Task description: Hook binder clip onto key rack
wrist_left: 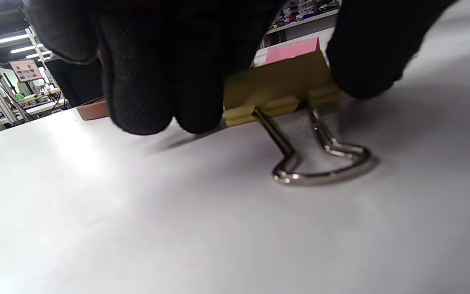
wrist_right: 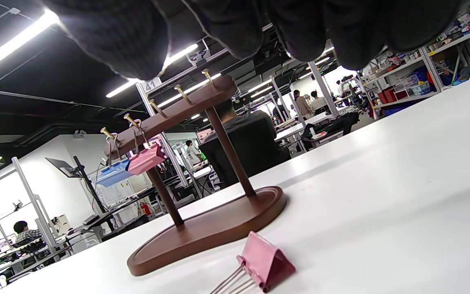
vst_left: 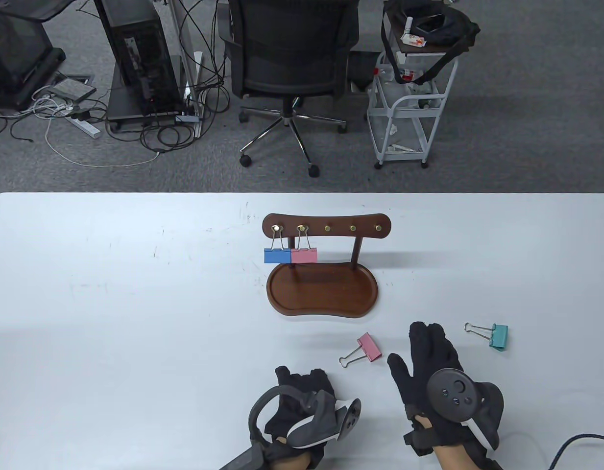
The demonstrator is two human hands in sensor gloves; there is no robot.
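Note:
The brown wooden key rack [vst_left: 326, 226] stands mid-table on its tray base [vst_left: 324, 293]. A blue clip [vst_left: 277, 255] and a pink clip [vst_left: 304, 254] hang from its two left pegs; the three right pegs are bare. My left hand [vst_left: 302, 378] pinches a yellow binder clip [wrist_left: 276, 87] that lies on the table, wire handles [wrist_left: 324, 163] toward the camera; the table view hides this clip. My right hand [vst_left: 422, 345] hovers open, fingers spread, between a loose pink clip [vst_left: 369, 348] and a teal clip [vst_left: 496, 336]. The rack [wrist_right: 178, 106] and the loose pink clip [wrist_right: 265, 263] also show in the right wrist view.
The white table [vst_left: 110, 318] reaches to the far edge behind the rack. An office chair [vst_left: 292, 58] and a white cart [vst_left: 409, 103] stand on the floor beyond. A cable [vst_left: 576, 443] lies at the front right.

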